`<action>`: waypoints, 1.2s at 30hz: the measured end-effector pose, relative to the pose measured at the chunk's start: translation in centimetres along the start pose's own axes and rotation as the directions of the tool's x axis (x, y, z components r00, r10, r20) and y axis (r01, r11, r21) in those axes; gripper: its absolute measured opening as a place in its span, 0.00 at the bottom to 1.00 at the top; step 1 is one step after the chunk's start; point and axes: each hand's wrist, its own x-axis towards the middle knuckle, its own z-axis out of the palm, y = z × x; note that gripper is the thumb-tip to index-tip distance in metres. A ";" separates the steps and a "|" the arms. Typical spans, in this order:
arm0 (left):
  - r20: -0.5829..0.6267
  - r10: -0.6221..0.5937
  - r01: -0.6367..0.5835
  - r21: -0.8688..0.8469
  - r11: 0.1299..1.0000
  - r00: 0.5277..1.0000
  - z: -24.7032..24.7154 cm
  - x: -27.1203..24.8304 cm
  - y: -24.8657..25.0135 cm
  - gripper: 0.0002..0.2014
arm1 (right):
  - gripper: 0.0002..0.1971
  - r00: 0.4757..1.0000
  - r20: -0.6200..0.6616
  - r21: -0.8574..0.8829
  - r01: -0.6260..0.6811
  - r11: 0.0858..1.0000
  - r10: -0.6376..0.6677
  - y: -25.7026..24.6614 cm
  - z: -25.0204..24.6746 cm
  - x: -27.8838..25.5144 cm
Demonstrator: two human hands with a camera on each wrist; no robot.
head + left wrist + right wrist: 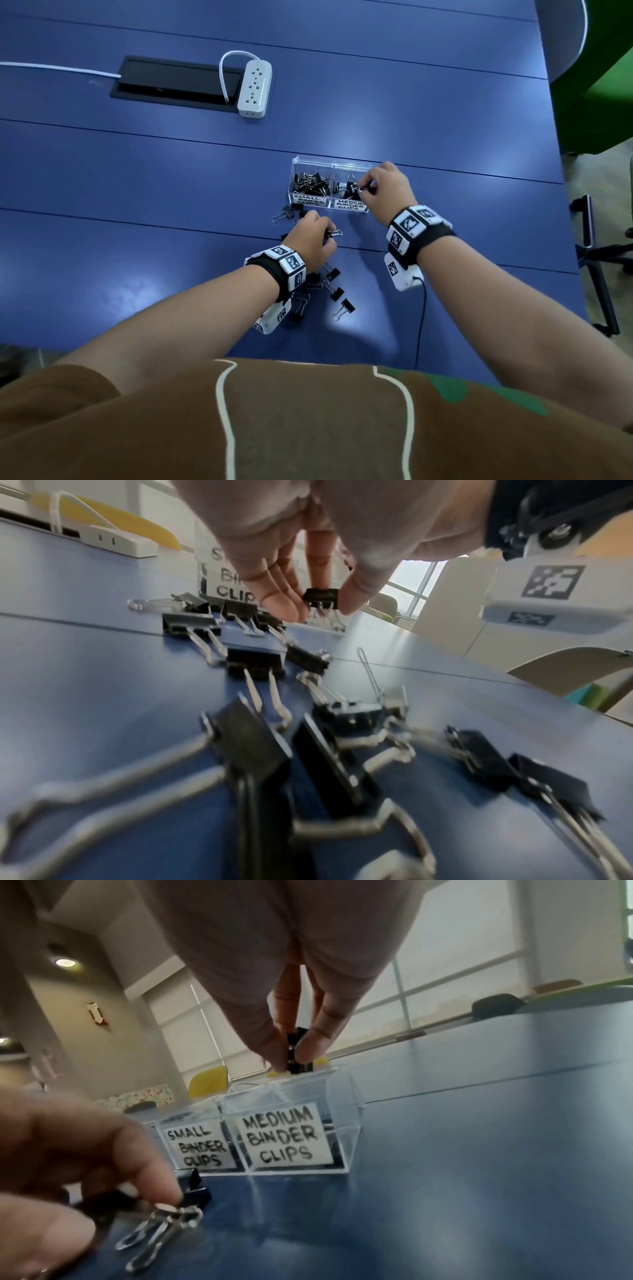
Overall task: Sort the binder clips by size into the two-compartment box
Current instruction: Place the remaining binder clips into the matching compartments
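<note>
A: What carries it all?
B: A blue table (428,102).
A: And on it?
B: A clear box (330,205), loose clips (344,308) just before it, a white power strip (255,88) farther off beside a black cable hatch (174,82).

The left hand (274,547) covers most of the box's small-clips label (236,588) (nearest loose clips (260,764) blur).

A white power strip (255,88) lies on the blue table (137,171), beside a black cable hatch (174,84) (its white cord (224,73) loops back into the slot). A green chair (596,75) stands at the table's far right.
</note>
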 end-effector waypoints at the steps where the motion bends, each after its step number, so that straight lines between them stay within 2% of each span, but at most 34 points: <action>1: -0.023 0.019 -0.019 0.001 1.000 1.000 -0.5 0.3 0.2 0.10 | 0.06 1.000 0.016 -0.029 0.010 1.000 -0.010 -0.1 0.0 0.6; 3: -0.075 0.070 -0.070 0.001 0.998 0.995 -1.6 1.1 0.7 0.09 | 0.08 1.000 0.021 -0.056 0.021 0.998 -0.020 -0.2 0.0 1.1; 6: -0.146 0.107 -0.105 0.019 0.994 0.984 -3.2 2.7 1.7 0.09 | 0.08 1.000 -0.025 -0.001 0.005 1.000 -0.005 0.2 0.1 0.0; 9: -0.157 0.133 -0.121 0.079 0.989 0.979 -4.3 4.6 2.4 0.08 | 0.07 0.999 -0.049 0.037 -0.005 0.999 0.007 1.0 0.7 -2.7; 12: -0.111 0.160 -0.144 0.145 0.979 0.981 -4.5 6.4 2.7 0.06 | 0.08 0.996 0.087 -0.008 0.016 1.000 -0.016 1.3 1.9 -6.1; 16: -0.023 0.169 -0.159 0.224 0.962 0.985 -4.2 7.3 2.8 0.07 | 0.11 0.946 0.316 -0.033 0.084 0.996 -0.069 1.1 3.7 -9.9; 21: 0.000 0.306 -0.291 0.316 0.903 0.952 -3.9 5.4 2.5 0.14 | 0.17 0.913 0.407 -0.062 0.020 0.998 0.007 1.9 5.2 -12.9; 24: 0.110 0.395 -0.409 0.318 0.855 0.912 -3.0 2.6 2.0 0.15 | 0.24 0.901 0.434 -0.063 0.030 0.998 0.001 2.1 5.9 -14.6; 27: 0.294 0.407 -0.489 0.310 0.816 0.865 -2.0 -0.1 1.1 0.15 | 0.21 0.915 0.403 -0.078 0.018 0.997 0.015 2.1 6.5 -15.4; 30: 0.428 0.344 -0.507 0.360 0.783 0.836 -1.0 -1.9 0.2 0.21 | 0.14 0.941 0.324 -0.049 -0.086 0.995 0.097 2.4 6.5 -15.5; 33: 0.466 0.301 -0.497 0.384 0.779 0.832 0.1 -2.8 -0.3 0.22 | 0.11 0.946 0.265 -0.063 -0.175 0.983 0.186 3.0 6.0 -15.7; 36: 0.450 0.252 -0.448 0.406 0.797 0.857 1.0 -3.0 -0.8 0.15 | 0.11 0.944 0.248 -0.077 -0.204 0.976 0.217 3.4 5.6 -16.2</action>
